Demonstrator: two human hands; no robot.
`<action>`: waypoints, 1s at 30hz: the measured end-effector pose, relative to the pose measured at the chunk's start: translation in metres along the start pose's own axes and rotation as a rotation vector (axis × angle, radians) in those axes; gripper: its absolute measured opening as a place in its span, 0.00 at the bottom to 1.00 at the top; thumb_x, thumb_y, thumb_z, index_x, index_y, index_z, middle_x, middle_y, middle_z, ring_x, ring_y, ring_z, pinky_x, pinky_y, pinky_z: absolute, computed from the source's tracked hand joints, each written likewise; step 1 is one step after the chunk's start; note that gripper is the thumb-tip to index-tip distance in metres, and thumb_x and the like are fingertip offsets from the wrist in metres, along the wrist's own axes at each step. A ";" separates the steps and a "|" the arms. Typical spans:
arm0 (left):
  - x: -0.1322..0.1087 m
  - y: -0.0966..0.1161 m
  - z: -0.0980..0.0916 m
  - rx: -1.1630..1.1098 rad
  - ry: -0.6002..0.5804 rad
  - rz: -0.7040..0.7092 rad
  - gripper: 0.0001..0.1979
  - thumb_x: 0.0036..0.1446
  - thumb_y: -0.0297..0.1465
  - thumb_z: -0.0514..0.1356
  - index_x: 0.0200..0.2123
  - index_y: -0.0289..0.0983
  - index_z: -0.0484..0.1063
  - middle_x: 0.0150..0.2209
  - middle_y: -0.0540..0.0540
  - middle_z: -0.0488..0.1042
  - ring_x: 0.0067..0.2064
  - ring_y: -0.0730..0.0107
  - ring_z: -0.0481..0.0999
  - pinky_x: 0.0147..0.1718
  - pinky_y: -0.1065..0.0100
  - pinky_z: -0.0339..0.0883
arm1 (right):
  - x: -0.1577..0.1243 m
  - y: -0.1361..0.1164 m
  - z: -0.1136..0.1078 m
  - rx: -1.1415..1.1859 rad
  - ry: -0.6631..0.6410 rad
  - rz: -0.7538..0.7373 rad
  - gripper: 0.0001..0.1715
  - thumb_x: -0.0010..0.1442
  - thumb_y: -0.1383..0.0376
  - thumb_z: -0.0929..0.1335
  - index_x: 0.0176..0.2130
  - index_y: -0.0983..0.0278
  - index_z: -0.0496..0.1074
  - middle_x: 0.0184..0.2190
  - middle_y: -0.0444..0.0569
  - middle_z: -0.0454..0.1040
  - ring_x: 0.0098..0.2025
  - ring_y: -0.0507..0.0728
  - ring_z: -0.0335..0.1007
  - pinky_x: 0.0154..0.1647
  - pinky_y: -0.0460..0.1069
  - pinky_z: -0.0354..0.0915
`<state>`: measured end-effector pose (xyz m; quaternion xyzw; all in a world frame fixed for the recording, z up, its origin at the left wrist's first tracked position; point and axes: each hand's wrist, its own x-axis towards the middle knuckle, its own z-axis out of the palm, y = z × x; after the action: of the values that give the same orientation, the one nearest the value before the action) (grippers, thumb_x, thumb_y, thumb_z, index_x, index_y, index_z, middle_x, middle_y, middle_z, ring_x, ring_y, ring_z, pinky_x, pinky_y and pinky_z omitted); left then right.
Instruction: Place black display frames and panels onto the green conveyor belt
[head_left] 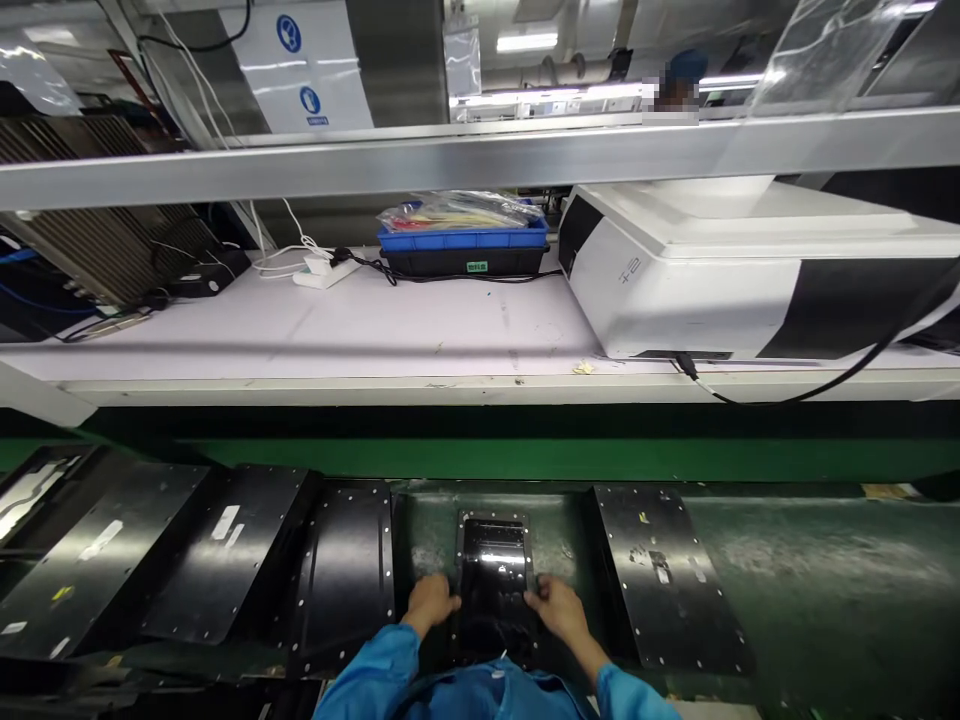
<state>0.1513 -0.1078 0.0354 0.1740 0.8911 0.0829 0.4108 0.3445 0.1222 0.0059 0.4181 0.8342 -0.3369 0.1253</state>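
A small glossy black metal tray-like panel (493, 575) lies on the dark green belt (825, 580) right in front of me. My left hand (429, 602) grips its left edge with fingers curled. My right hand (556, 604) grips its right edge the same way. Both arms wear blue sleeves. Flat black metal plates with rows of small holes lie on either side: one just left (345, 570) and one just right (664, 570) of the panel.
More black plates (225, 560) overlap along the belt to the left. Beyond the belt a white shelf (375, 330) carries a large white and black machine (750, 270), a blue bin (463, 240), a power strip and cables. An aluminium rail (480, 160) crosses overhead.
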 end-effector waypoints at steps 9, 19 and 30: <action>0.078 0.065 -0.063 -0.258 0.255 0.219 0.31 0.56 0.33 0.72 0.64 0.40 0.75 0.62 0.39 0.76 0.62 0.57 0.77 0.62 0.65 0.65 | 0.115 -0.071 -0.042 -0.040 0.118 -0.210 0.24 0.66 0.60 0.68 0.59 0.64 0.77 0.61 0.59 0.74 0.60 0.62 0.77 0.59 0.51 0.68; 0.114 0.038 -0.057 -0.519 0.273 0.202 0.26 0.43 0.33 0.79 0.49 0.40 0.83 0.35 0.51 0.81 0.41 0.65 0.80 0.48 0.67 0.71 | 0.139 -0.053 -0.039 0.102 0.106 -0.134 0.24 0.52 0.53 0.74 0.46 0.61 0.77 0.35 0.49 0.80 0.37 0.63 0.79 0.37 0.52 0.66; 0.120 0.041 -0.045 -0.535 0.347 0.135 0.18 0.48 0.30 0.76 0.44 0.37 0.83 0.32 0.52 0.76 0.37 0.69 0.75 0.42 0.69 0.66 | 0.135 -0.056 -0.037 0.127 0.076 -0.162 0.21 0.50 0.50 0.73 0.39 0.59 0.73 0.30 0.45 0.75 0.34 0.60 0.75 0.35 0.51 0.62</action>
<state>0.0547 -0.0250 -0.0080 0.1020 0.8810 0.3695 0.2774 0.2202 0.2060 -0.0068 0.3689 0.8465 -0.3820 0.0394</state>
